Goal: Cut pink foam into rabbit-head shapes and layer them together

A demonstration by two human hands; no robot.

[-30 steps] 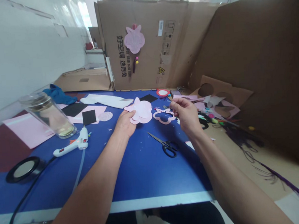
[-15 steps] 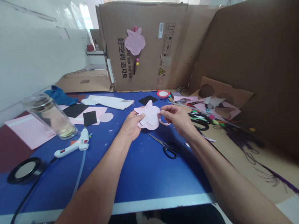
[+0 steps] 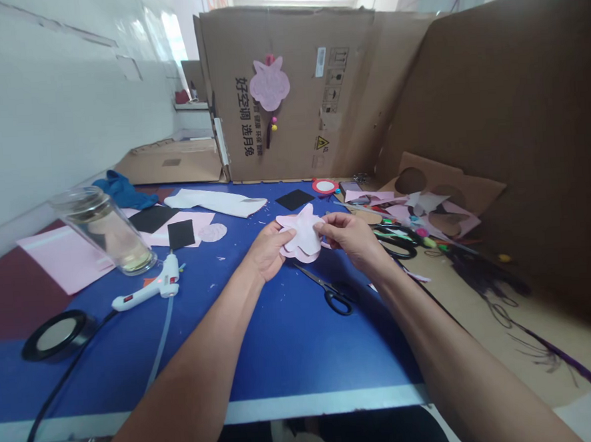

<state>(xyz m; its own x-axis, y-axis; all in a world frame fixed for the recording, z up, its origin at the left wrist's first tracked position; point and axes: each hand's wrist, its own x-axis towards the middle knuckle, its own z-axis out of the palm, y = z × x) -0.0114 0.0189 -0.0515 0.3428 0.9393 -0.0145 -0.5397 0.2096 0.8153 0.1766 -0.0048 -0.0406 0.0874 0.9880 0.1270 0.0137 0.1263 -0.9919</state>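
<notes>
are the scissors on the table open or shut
Shut: the scissors lie on the blue table with their blades closed together into one narrow point.

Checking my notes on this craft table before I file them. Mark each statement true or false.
1. The left hand and right hand both hold a pink cutout. True.
2. The right hand grips the black-handled scissors. False: they lie untouched on the blue table.
3. The white hot glue gun lies left of the scissors. True.
4. The black square near the glue gun lies on bare blue table. False: it lies on a pink sheet.
</notes>
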